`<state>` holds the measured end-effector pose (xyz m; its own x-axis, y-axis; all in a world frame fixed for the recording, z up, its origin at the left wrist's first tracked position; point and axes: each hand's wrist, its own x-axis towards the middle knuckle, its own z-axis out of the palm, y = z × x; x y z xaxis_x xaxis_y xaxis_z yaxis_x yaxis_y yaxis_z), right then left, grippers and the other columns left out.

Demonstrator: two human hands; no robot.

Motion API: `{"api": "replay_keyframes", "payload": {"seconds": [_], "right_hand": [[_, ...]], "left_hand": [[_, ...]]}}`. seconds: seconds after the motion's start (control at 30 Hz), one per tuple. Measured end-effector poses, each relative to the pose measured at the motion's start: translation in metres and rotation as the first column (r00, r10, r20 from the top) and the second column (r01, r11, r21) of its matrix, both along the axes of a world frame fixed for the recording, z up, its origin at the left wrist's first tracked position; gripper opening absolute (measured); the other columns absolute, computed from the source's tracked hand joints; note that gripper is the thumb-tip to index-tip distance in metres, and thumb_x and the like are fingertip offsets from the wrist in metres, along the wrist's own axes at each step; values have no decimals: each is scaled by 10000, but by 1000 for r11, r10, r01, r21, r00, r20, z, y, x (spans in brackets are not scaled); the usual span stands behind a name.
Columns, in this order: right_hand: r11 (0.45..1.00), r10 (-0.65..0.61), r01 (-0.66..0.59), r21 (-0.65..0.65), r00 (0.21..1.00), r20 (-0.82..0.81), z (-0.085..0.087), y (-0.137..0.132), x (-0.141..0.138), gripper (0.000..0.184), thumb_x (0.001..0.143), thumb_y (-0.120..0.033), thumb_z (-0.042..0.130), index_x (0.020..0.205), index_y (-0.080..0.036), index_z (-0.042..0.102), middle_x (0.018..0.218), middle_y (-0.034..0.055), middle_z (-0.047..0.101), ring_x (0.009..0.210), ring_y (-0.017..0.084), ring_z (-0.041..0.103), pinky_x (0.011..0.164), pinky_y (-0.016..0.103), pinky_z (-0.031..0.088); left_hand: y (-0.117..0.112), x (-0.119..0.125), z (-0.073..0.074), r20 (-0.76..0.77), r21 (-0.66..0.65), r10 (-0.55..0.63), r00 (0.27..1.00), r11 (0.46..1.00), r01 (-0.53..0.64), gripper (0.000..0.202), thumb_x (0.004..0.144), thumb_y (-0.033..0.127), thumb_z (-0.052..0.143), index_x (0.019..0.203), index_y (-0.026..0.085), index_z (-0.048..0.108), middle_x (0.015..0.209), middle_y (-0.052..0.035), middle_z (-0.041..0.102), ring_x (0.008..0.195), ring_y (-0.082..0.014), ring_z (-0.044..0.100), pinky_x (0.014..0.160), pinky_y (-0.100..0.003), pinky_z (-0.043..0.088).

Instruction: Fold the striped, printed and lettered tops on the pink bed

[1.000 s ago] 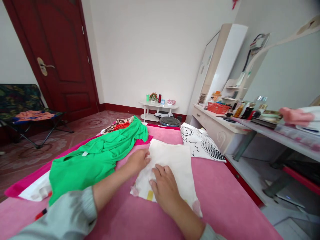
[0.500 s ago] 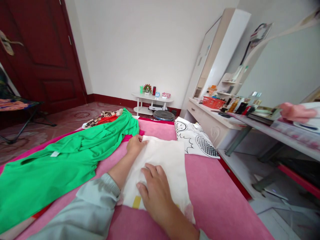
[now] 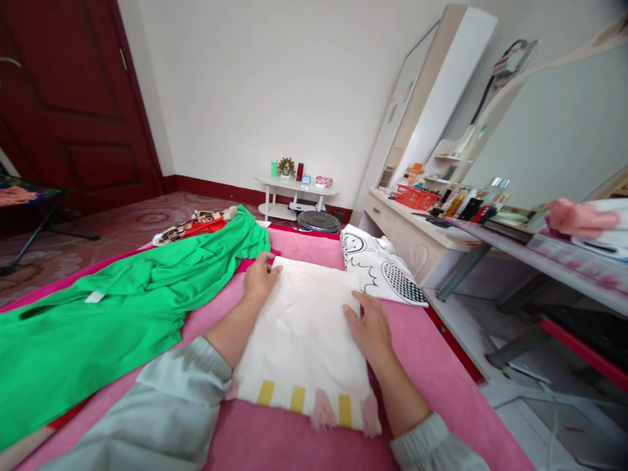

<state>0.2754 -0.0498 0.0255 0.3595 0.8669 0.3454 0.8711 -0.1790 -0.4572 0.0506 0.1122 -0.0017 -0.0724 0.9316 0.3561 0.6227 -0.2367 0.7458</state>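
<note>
A white folded garment lies flat in front of me, with yellow blocks and pink fringe along its near edge. My left hand rests at its far left corner, thumb touching the cloth and fingers slightly apart. Along the right edge, my right hand has its thumb and fingers spread on the fabric near the far right corner. Neither hand visibly lifts the cloth. Just beyond my right hand is a white garment with black line drawings, folded. To the left a green garment is spread out, somewhat rumpled.
Everything lies on a pink bedcover. Patterned brown and red clothing sits past the green garment. A dressing table with a red basket and bottles stands at right. Ahead is a small white table.
My right hand has moved from the middle of the white garment to its right edge, uncovering the yellow blocks and fringe. My left hand stays at the far left corner.
</note>
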Motion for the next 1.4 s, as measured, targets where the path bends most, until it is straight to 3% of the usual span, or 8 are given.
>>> {"api": "replay_keyframes", "payload": {"seconds": [0.3,0.47,0.63,0.7,0.8,0.9,1.1,1.4], "right_hand": [[994,94,-90,66,994,-51,-9,12,-5,524,840,-348,418,1308,-128,503,1338,94,504,1245,237,411,1070,345,314],[997,81,-82,-8,991,-107,-18,19,-1,577,821,-391,454,1336,-131,465,1354,112,485,1259,249,414,1077,375,310],[997,69,-74,27,987,147,-8,12,-11,573,874,-410,414,1395,-174,387,1528,84,235,1388,260,208,1113,422,227],[988,151,-152,-11,963,224,-5,10,-16,588,905,-436,363,1438,-194,309,1557,49,152,1424,238,95,1137,450,149],[961,258,-228,-158,943,211,-8,11,-17,648,925,-515,275,1477,-181,211,1562,45,115,1435,227,25,1141,483,89],[940,222,-174,-293,965,138,-15,13,-12,696,930,-550,185,1489,-137,147,1562,65,78,1435,234,31,1134,497,105],[925,188,-126,-357,971,146,-16,13,-5,662,943,-518,137,1496,-159,88,1564,37,10,1435,218,21,1134,505,92],[930,191,-125,-347,968,164,-16,11,-5,661,938,-525,143,1492,-165,126,1565,36,30,1433,234,28,1115,559,96]], "left_hand": [[-2,-3,3,133,164,25,991,985,-47,304,804,273,548,1101,207,557,700,21,602,658,-159,595,671,-250,434],[-1,-5,2,6,40,46,999,998,-46,398,776,230,579,1168,182,538,741,-7,614,744,-203,612,757,-303,464],[-17,-1,21,-183,162,69,981,986,-40,440,814,197,502,1253,200,490,1183,-84,567,1127,-256,524,960,-364,415],[-28,6,32,-273,231,-15,962,970,81,409,842,214,464,1248,204,509,1318,-82,482,1241,-249,436,1051,-363,337],[-45,22,39,-381,69,-327,865,923,380,494,888,376,435,1351,202,425,1439,-79,382,1328,-237,349,1089,-350,290],[-63,36,30,-407,-183,-524,748,849,495,841,820,654,431,1485,222,150,1562,-102,93,1418,-320,112,1117,-456,196],[-90,29,14,-511,-198,-500,699,860,471,954,772,765,363,1498,252,17,1553,-92,-106,1402,-354,-132,1098,-593,-7],[-142,-36,17,-595,-300,-541,594,835,461,959,772,787,309,1493,178,141,1544,-143,-42,1420,-315,-26,1138,-490,104]]}}
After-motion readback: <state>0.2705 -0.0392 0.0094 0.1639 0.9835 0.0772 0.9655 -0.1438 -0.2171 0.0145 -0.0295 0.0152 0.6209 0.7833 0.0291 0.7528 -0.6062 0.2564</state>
